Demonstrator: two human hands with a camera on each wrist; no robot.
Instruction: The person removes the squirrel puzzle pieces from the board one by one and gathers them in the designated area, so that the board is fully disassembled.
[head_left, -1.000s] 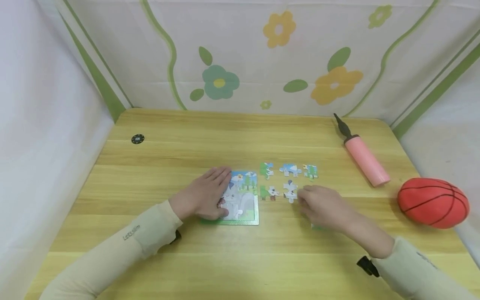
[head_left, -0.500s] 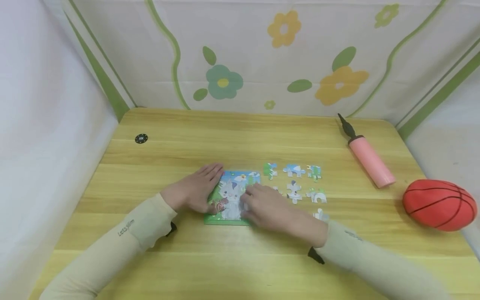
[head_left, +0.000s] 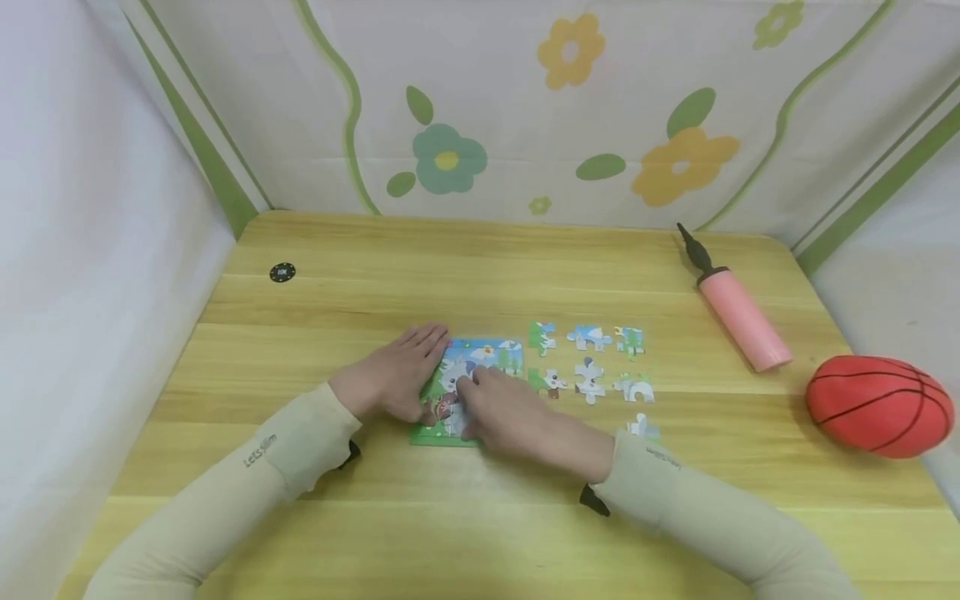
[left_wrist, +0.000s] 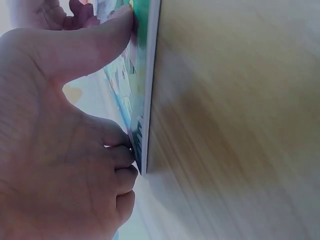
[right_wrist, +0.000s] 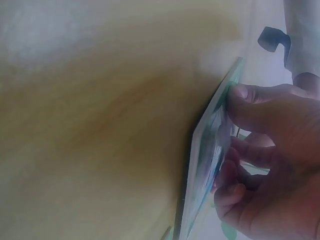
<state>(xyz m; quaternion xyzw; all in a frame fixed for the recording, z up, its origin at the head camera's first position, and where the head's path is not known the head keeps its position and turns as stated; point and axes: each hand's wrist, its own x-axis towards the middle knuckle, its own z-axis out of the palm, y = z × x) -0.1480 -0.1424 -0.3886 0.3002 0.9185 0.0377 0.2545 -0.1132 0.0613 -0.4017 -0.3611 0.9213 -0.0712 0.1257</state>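
A jigsaw puzzle board (head_left: pixel 483 343) with a cartoon animal picture and green lower edge lies mid-table. My left hand (head_left: pixel 397 371) rests along its left side, fingers extended, thumb (left_wrist: pixel 112 40) pressing on the green border. Over the middle of the board, my right hand (head_left: pixel 506 412) has its fingers curled down. In the right wrist view, the thumb (right_wrist: pixel 240 95) and bent fingers pinch at a puzzle piece (right_wrist: pixel 225 132) on the board's face, mostly hidden by the hand. Several loose puzzle pieces (head_left: pixel 590 382) lie in rows to the board's right.
A red deflated-looking basketball (head_left: pixel 879 407) sits at the table's right edge. Behind it lies a pink hand pump (head_left: pixel 742 321) with a black nozzle. At the far left is a round black chip (head_left: pixel 282 272). A flowered white cloth (head_left: pixel 495 108) hangs beyond the table's back edge.
My right hand has moved left from the loose pieces onto the board, leaving a piece in the second row. My left hand stays at the board's left side.
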